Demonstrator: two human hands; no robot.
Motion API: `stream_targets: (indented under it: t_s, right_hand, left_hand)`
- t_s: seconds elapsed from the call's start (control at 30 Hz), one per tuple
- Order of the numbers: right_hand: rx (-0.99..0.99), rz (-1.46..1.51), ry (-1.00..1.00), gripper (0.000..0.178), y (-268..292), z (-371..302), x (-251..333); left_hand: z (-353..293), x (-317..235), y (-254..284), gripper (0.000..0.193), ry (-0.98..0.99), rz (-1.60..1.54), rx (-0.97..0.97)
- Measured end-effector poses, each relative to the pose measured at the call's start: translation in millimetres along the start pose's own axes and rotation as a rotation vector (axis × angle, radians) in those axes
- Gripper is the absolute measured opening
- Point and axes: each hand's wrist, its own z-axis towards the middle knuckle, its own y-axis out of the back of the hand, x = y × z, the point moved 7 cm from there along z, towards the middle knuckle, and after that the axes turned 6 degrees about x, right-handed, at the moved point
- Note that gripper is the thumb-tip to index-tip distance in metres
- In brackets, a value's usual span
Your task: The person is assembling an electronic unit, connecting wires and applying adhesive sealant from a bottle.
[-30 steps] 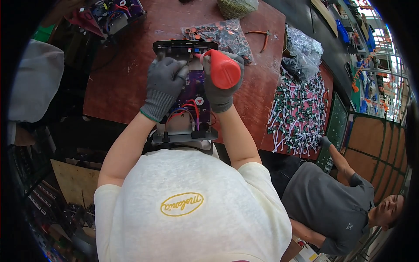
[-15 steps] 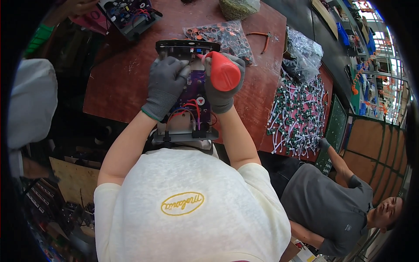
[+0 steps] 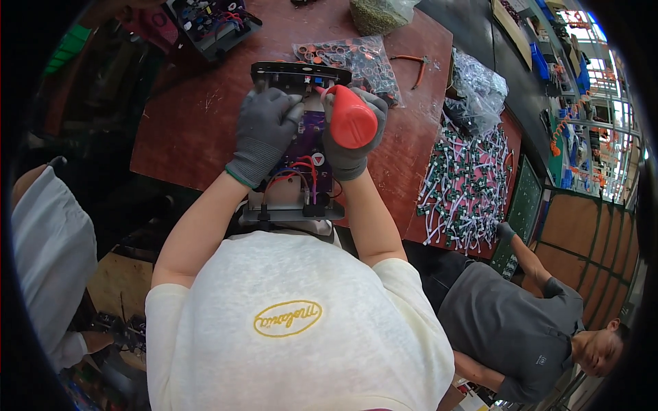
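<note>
An open metal chassis [image 3: 277,198] with a purple circuit board [image 3: 308,140], red and black wires and a black front panel [image 3: 301,70] lies in front of me, its near end at my body. My left hand [image 3: 267,127], in a grey glove, rests over the board's left side behind the panel. Its fingers are curled; what they grip, if anything, is hidden. In my grey-gloved right hand [image 3: 349,154] is a red squeeze bottle [image 3: 354,122], tilted so that its thin nozzle points at small parts by the panel.
Beyond the panel lie a clear bag of orange-and-black parts [image 3: 373,65], orange-handled pliers [image 3: 417,68] and a bag of green granules [image 3: 379,17]. Small wired boards [image 3: 466,181] cover the right side. Another chassis [image 3: 212,31] stands far left. Co-workers are at left and right.
The view has shifted slightly. Both my hands and the red bottle keep nearly the same place over the chassis. At left, the co-worker in a pale garment has moved and bent lower.
</note>
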Motion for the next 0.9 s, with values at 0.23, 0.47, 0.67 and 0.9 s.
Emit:
stream_targets:
  t_s: [0.23, 0.47, 0.67, 0.9]
  right_hand:
    - [-0.040, 0.096, -0.047, 0.033, 0.8, -2.9, 2.9]
    - [-0.070, 0.096, -0.030, 0.032, -0.6, -0.8, 11.1]
    - [-0.137, 0.366, -0.615, 0.026, 15.8, -17.8, -31.0]
    - [-0.354, 0.795, -0.944, 0.028, 47.9, -6.2, -40.6]
  left_hand:
    - [-0.2, 0.1, -1.2, 0.019, 0.014, -0.039, 0.004]
    - [0.1, -2.7, 3.4, 0.017, 0.005, -0.033, -0.012]
    - [2.5, -6.1, 8.2, 0.017, -0.012, -0.076, -0.092]
    - [37.3, 56.3, 20.7, 0.023, 0.090, -0.383, -0.358]
